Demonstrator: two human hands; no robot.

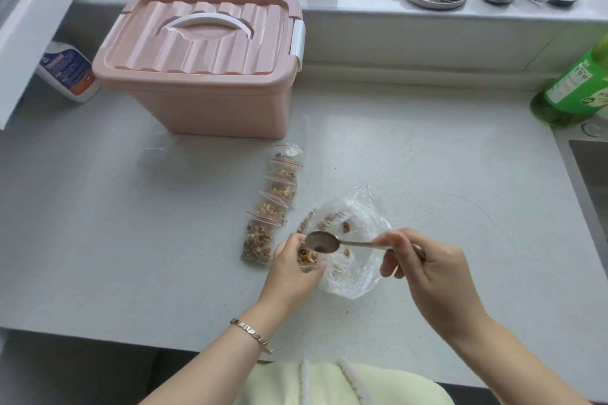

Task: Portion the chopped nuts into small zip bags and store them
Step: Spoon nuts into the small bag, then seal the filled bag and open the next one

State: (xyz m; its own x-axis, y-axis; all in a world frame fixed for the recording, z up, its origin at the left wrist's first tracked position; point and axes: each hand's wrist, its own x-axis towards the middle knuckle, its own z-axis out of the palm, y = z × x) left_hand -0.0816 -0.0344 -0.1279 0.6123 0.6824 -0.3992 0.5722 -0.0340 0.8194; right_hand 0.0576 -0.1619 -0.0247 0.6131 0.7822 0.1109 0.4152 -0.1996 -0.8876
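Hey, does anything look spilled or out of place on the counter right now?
Nothing much. The filled zip bags lie in a tidy overlapping row, and the nuts are inside the large clear bag. Only a tiny dark speck sits on the counter by that bag, perhaps a crumb.

One wide camera on my head looks forward and down, close over the countertop (115, 240); its edges seem bowed.

- Pale speckled counter (131, 240).
- Pink lidded box (204, 76) at 11 o'clock.
- White bottle (70, 74) at 10 o'clock, green bottle (575, 89) at 2 o'clock.
- Row of filled zip bags (273, 204) mid-counter, with a large clear bag (362, 207) just beside them at 4 o'clock.
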